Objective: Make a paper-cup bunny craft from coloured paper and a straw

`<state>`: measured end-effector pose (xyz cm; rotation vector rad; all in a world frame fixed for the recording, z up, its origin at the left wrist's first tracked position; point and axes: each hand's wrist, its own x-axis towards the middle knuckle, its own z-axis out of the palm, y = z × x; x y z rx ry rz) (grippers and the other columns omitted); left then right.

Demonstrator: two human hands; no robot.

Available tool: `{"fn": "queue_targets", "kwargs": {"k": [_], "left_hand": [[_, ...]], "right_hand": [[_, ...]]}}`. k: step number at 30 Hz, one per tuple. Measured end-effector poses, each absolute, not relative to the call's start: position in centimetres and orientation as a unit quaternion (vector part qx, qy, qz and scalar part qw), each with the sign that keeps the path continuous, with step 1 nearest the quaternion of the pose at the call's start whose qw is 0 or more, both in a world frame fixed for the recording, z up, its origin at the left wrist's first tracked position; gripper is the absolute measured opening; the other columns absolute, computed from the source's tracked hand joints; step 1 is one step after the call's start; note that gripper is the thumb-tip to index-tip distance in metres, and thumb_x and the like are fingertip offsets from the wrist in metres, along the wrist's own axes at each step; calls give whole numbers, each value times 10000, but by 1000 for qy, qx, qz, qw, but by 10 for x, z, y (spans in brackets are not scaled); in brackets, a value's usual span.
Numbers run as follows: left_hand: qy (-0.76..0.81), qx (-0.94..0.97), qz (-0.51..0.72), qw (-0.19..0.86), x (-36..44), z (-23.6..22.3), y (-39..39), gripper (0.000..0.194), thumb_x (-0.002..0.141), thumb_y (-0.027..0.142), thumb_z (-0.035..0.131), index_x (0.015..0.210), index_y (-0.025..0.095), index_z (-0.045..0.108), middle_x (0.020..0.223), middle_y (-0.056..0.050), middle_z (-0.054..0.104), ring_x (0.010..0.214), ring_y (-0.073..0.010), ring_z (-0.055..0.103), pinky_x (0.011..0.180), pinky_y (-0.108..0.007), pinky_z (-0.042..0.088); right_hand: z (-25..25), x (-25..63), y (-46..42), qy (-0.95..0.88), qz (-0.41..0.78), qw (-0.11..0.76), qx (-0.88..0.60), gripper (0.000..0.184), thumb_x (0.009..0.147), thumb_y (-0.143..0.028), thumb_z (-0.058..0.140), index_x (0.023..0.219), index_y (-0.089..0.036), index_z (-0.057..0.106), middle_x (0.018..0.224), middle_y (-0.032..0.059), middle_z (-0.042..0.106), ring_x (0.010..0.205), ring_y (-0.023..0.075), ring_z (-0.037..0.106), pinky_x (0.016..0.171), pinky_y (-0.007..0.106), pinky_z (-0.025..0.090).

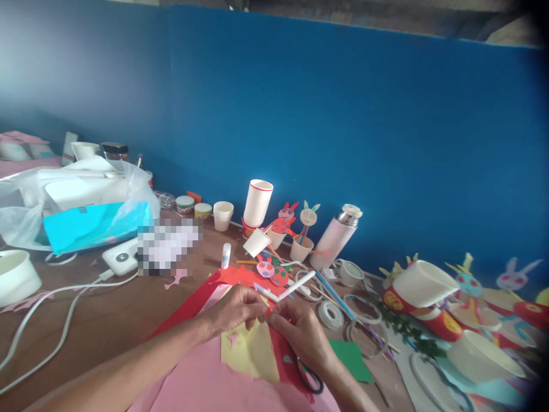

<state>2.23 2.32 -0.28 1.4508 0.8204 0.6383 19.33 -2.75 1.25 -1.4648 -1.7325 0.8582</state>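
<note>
Above a stack of coloured paper, the fingertips of my left hand [240,309] and my right hand [300,329] are closed and almost meet. Between them shows a small orange-red piece of paper [268,312], mostly hidden by the fingers. Yellow paper [249,357], pink paper [193,377] and red paper [182,315] lie beneath the hands. Black scissor handles [316,384] show below my right wrist. Just beyond the fingers are a white marker [297,285] and a red paper rabbit head [265,267].
A glue stick [226,256], stacked paper cups [258,203] and a pink thermos [337,237] stand farther back. Tape [330,315] and green paper [351,360] lie to the right, near cup crafts. A power bank [120,256] with white cables is on the left.
</note>
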Motion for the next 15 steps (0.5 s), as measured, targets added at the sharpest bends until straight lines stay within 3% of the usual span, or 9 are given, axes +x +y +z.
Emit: {"fn": "queue_targets", "kwargs": {"k": [8,11,15], "left_hand": [[376,668,257,589,20,-6,24,363,753,477,497,676,150,635,478,17,521,459,-100,461,435,-191,313],[424,669,330,514,11,-10,43,385,767,496,458,727,160,641,505,19,527,452,-101,445,425,-192,305],[478,704,350,392,0,-17,62,308,744,411,513,843,163,666,709,-34,642,632,-159,545,581,-219,391]], "right_hand": [[-5,194,-23,-640,377,374,-555,202,768,-323,557,664,-150,548,566,-42,474,517,83,390,477,191,292],[-6,196,-21,-637,387,375,-552,204,770,-323,558,657,-158,519,556,-50,457,508,76,374,467,190,272],[-5,197,-19,-633,420,370,-535,195,771,-312,556,659,-162,500,540,-62,434,492,69,344,465,189,259]]}}
